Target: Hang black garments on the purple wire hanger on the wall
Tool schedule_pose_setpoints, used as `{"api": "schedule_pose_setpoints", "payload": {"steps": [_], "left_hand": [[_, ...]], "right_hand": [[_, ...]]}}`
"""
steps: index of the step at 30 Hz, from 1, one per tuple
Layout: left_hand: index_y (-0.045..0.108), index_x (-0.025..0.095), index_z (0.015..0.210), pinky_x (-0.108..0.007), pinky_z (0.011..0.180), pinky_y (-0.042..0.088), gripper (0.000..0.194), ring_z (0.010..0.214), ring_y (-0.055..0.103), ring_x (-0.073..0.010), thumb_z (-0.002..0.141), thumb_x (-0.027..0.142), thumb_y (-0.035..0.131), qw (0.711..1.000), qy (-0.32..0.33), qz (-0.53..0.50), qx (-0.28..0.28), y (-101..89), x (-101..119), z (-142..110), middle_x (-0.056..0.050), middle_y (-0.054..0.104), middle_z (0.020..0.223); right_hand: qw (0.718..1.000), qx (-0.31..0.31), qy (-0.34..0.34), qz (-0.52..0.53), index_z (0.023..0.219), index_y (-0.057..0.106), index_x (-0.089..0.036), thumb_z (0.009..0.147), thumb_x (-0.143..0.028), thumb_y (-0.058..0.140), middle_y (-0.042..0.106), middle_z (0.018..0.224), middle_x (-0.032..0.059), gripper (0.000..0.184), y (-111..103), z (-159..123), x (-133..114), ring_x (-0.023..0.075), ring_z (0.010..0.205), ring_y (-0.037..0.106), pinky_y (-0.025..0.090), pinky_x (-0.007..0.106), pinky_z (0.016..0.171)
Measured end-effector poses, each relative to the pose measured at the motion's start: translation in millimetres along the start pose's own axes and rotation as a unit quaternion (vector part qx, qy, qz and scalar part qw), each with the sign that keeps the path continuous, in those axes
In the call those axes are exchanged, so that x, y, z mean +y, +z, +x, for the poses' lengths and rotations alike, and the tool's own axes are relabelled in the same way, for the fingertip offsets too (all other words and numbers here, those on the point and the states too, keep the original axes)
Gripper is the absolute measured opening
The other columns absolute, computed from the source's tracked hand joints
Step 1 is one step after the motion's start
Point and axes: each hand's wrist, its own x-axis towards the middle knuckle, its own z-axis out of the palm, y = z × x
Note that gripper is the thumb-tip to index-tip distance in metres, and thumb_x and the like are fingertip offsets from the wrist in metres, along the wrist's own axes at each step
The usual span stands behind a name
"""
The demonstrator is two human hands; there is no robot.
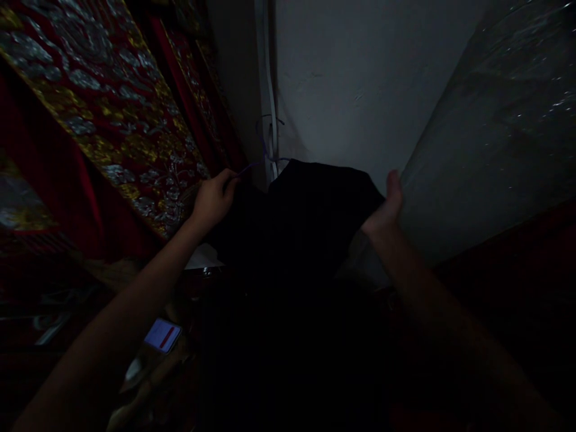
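A black garment [310,210], apparently a short-sleeved top, hangs on a thin purple hanger [264,147] straight in front of me. My left hand [215,199] is closed at the garment's left shoulder, its fingertips pinching there where the hanger's wire arm comes out. At the opposite sleeve edge, my right hand [383,210] touches the cloth with its palm turned up. Its thumb points up, apart from the fabric, and the other fingers are hidden by the cloth. The garment's lower part disappears into darkness.
Behind the hanger a pale strap or pole [271,78] runs down beside a light wall [360,90]. Red embroidered cloth [112,108] with silver and gold fills the left. A lit phone [162,335] lies low left. Clear plastic sheeting [508,120] covers the right side.
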Motion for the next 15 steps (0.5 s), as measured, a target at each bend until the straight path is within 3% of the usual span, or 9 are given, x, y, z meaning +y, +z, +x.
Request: {"api": "schedule_pose_setpoints", "payload": {"steps": [2,6,9,10,12,15], "left_hand": [[0.065,0.019,0.1,-0.031,0.08,0.043,0.018,0.084,0.062,-0.0217,0.095,0.03,0.051,1.0,-0.018,-0.003,0.02,6.7,-1,4,-0.006,0.07,0.092],[0.058,0.018,0.081,-0.028,0.075,0.041,0.011,0.076,0.054,-0.0181,0.089,0.026,0.059,0.982,-0.125,-0.113,0.083,25.8,-14,20,-0.002,0.061,0.077],[0.054,0.019,0.076,-0.025,0.069,0.04,0.014,0.071,0.05,-0.0149,0.087,0.026,0.059,0.946,-0.178,-0.244,0.116,33.8,-16,22,0.001,0.054,0.072],[0.055,0.019,0.076,-0.025,0.068,0.039,0.015,0.07,0.049,-0.0144,0.087,0.028,0.061,0.939,-0.172,-0.276,0.111,34.7,-12,19,0.001,0.053,0.072],[0.058,0.019,0.079,-0.025,0.069,0.04,0.018,0.071,0.05,-0.0142,0.086,0.034,0.064,0.932,-0.133,-0.332,0.063,35.7,3,8,0.001,0.055,0.075],[0.064,0.018,0.085,-0.026,0.076,0.044,0.026,0.078,0.056,-0.0158,0.087,0.044,0.067,0.907,-0.058,-0.41,-0.069,40.7,43,-14,-0.002,0.061,0.082]], "right_hand": [[0.996,-0.043,-0.02,0.074,0.097,0.076,-0.012,0.095,-0.073,-0.002,0.068,0.128,0.0098,0.099,-2,6,-18,0.0289,0.122,0.06,0.05,0.048,0.081],[0.966,-0.189,0.011,0.177,0.098,0.077,-0.021,0.088,-0.086,0.014,0.073,0.114,0.0092,0.09,4,-2,-64,0.0302,0.117,0.065,0.055,0.05,0.087],[0.916,-0.361,0.003,0.176,0.102,0.075,-0.02,0.088,-0.079,0.038,0.075,0.106,0.0098,0.071,19,-24,-72,0.0292,0.109,0.069,0.056,0.048,0.091],[0.91,-0.387,-0.022,0.149,0.108,0.074,-0.02,0.088,-0.071,0.049,0.074,0.109,0.0098,0.06,26,-32,-66,0.0287,0.11,0.068,0.055,0.048,0.095],[0.922,-0.37,-0.087,0.068,0.126,0.066,-0.021,0.085,-0.05,0.067,0.067,0.128,0.0113,0.05,43,-48,-45,0.0284,0.122,0.062,0.048,0.048,0.107],[0.947,-0.28,-0.149,-0.042,0.151,0.038,-0.017,0.073,-0.033,0.078,0.039,0.156,0.0175,0.09,73,-66,-12,0.0335,0.146,0.037,0.033,0.052,0.12]]}}
